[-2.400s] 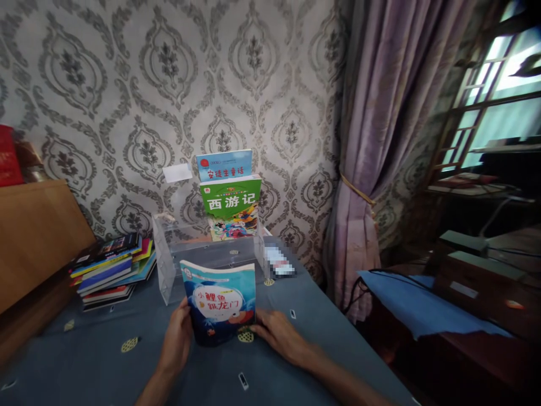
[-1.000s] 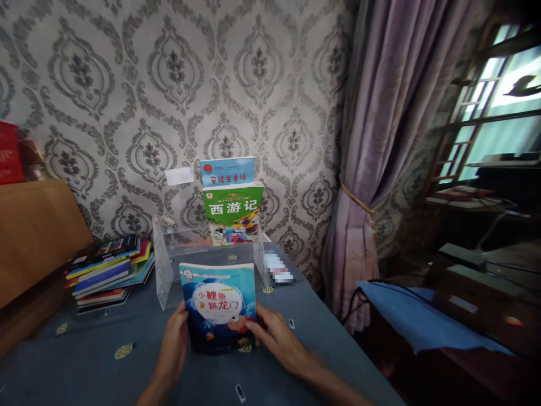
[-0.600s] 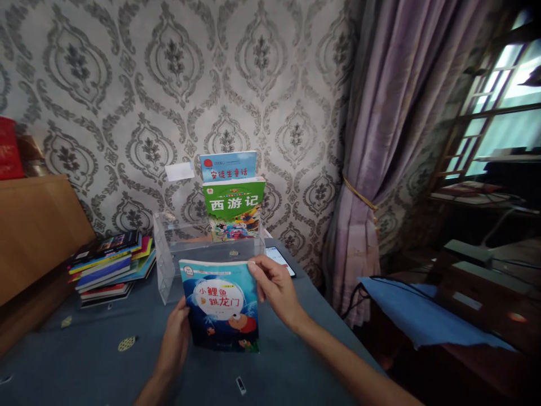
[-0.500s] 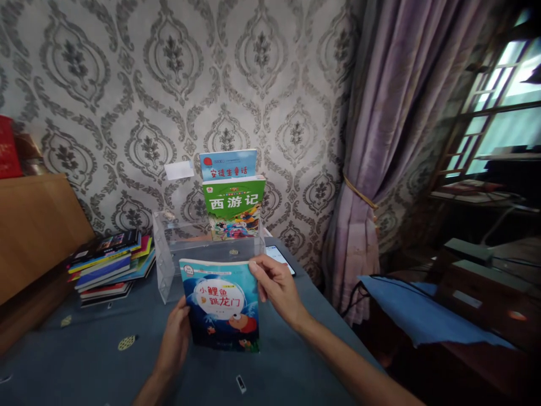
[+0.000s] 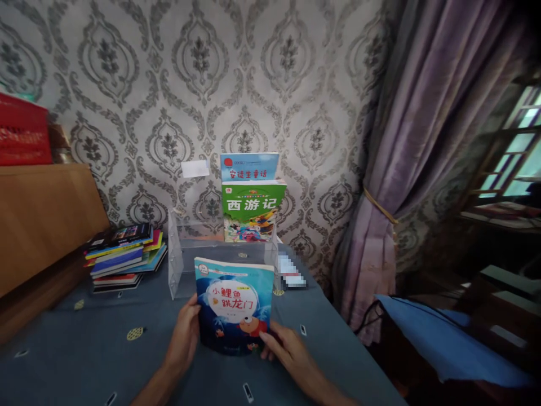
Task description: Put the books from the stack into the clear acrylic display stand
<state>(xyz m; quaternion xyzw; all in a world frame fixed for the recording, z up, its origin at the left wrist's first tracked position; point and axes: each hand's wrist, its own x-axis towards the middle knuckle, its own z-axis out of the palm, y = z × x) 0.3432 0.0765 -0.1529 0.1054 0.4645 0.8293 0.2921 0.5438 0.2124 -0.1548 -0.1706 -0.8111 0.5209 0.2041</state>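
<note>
A blue picture book (image 5: 232,304) with a red fish on its cover is held upright between my two hands. My left hand (image 5: 185,330) grips its left edge, fingers hidden behind it. At the lower right corner, my right hand (image 5: 289,349) pinches the book with the thumb on the front cover. Just beyond stands a clear plastic book rack (image 5: 176,262). In the rack's rear right part, a green book (image 5: 253,210) stands in front of a light blue book (image 5: 249,165), whose lower part is hidden.
A stack of several books (image 5: 127,254) lies at the left, near a wooden cabinet (image 5: 46,203) bearing a red box (image 5: 23,129). A phone-like object (image 5: 291,272), blurred out, lies right of the rack. A purple curtain (image 5: 406,169) hangs beyond the table's right edge.
My right hand has slid from the book's upper right corner down to its lower right corner. My left hand still holds the left edge. The whole view has shifted slightly.
</note>
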